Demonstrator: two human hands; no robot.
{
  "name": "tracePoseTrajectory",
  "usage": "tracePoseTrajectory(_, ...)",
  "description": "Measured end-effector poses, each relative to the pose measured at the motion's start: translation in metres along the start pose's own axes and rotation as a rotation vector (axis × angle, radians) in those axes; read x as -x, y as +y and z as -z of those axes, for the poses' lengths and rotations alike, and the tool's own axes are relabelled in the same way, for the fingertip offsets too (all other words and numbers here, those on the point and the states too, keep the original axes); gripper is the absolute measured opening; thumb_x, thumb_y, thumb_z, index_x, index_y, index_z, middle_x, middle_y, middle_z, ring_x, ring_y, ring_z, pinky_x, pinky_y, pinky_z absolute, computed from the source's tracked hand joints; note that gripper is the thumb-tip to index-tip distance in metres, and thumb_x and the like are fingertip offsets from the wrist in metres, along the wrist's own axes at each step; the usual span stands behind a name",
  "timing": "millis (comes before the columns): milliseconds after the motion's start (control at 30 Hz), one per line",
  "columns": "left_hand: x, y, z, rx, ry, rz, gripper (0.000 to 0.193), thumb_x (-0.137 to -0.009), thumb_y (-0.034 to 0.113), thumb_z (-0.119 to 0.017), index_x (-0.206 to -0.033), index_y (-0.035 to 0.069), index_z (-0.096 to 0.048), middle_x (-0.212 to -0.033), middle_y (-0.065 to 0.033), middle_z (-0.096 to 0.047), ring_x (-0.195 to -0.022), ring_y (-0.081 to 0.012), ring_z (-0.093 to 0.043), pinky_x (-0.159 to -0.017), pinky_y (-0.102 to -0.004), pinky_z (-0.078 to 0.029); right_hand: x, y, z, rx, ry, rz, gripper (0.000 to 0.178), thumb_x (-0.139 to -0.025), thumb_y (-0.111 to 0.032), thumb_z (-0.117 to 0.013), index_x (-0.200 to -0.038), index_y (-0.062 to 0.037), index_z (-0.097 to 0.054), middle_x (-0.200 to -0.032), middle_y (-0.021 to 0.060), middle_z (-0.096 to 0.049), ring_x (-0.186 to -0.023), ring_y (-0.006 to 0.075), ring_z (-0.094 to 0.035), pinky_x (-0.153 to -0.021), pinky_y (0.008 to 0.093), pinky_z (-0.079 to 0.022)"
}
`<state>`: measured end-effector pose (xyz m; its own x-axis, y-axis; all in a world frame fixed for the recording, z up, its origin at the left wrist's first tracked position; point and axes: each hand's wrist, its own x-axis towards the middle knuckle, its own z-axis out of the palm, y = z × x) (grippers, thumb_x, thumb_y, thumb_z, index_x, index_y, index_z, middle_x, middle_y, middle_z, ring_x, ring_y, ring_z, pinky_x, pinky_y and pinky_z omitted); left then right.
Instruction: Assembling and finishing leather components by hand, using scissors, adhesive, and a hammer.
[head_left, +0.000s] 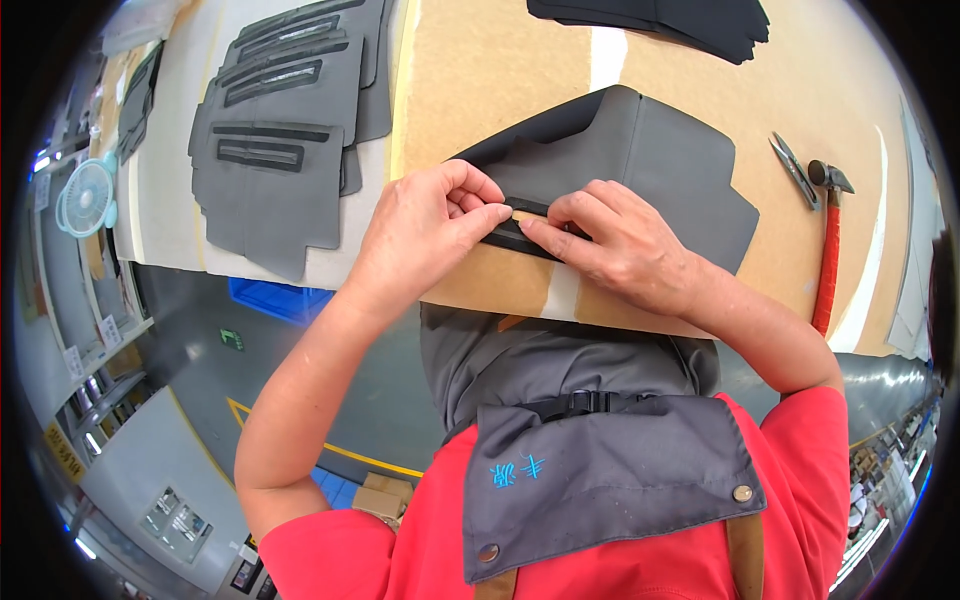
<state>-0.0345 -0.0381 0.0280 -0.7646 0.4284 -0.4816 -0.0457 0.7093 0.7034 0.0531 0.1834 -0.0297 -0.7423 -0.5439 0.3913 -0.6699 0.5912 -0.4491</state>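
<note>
A grey sheet-material panel [665, 170] with cut corners lies on the brown work surface, its far left part folded over. Near its front edge is a slot with black strip borders [520, 238]. At the slot's left end my left hand [420, 225] is closed, thumb and forefinger pinched together on the black edging. My right hand [630, 245] rests on the panel with bent fingers, its thumb and forefinger gripping the slot's edge close to the left fingertips. The exact bit between the fingertips is too small to make out.
Similar grey panels with black-bordered slots [270, 200] lie overlapping at the left. Dark sheets [660, 22] are stacked at the far edge. On the right are a red-handled hammer [829, 250] and metal snips [793, 170]. A light-blue fan [88, 198] stands far left.
</note>
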Motion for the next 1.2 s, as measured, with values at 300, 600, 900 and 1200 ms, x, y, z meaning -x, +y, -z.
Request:
tracePoseTrajectory(300, -0.005, 0.001, 0.0, -0.085, -0.024, 0.028, 0.02, -0.086, 0.017, -0.081, -0.092, 0.0, -0.072, -0.075, 0.0015, -0.065, -0.069, -0.0041, -0.055, -0.064, -0.0226, -0.049, 0.001, 0.001, -0.003, 0.025, 0.022, 0.019, 0.05, -0.079, -0.006, -0.065, -0.129, -0.0069, -0.067, -0.1, 0.0052, -0.058, -0.083, 0.0213, -0.055, -0.074, 0.0334, -0.049)
tracePoseTrajectory(600, 0.021, -0.01, -0.011, -0.16, 0.272, -0.301, 0.009, -0.089, 0.007, -0.077, -0.097, 0.003, -0.075, -0.082, -0.0038, -0.069, -0.071, -0.0134, -0.061, -0.067, -0.0292, -0.051, 0.001, -0.001, -0.007, 0.033, 0.043, 0.011, 0.049, -0.079, -0.007, -0.066, -0.128, -0.0055, -0.068, -0.1, 0.0061, -0.058, -0.086, 0.0221, -0.057, -0.077, 0.0347, -0.051)
tracePoseTrajectory(900, 0.04, -0.05, -0.054, -0.585, 0.487, -0.718, 0.044, -0.077, -0.003, -0.065, -0.121, 0.003, -0.072, -0.111, -0.0072, -0.063, -0.103, -0.0259, -0.059, -0.089, -0.0386, -0.051, 0.0, -0.006, -0.003, 0.047, 0.024, -0.015, 0.045, -0.079, -0.008, -0.068, -0.124, -0.0037, -0.068, -0.101, 0.0069, -0.059, -0.086, 0.0225, -0.057, -0.075, 0.0354, -0.051)
tracePoseTrajectory(1200, 0.045, -0.05, -0.057, -0.683, 0.494, -0.731, 0.048, -0.077, -0.001, -0.068, -0.125, 0.002, -0.071, -0.114, -0.0062, -0.061, -0.106, -0.0249, -0.057, -0.089, -0.0373, -0.049, 0.009, -0.015, 0.006, 0.056, 0.029, -0.038, 0.046, -0.078, -0.005, -0.066, -0.123, -0.002, -0.067, -0.101, 0.009, -0.06, -0.086, 0.0247, -0.058, -0.075, 0.0354, -0.051)
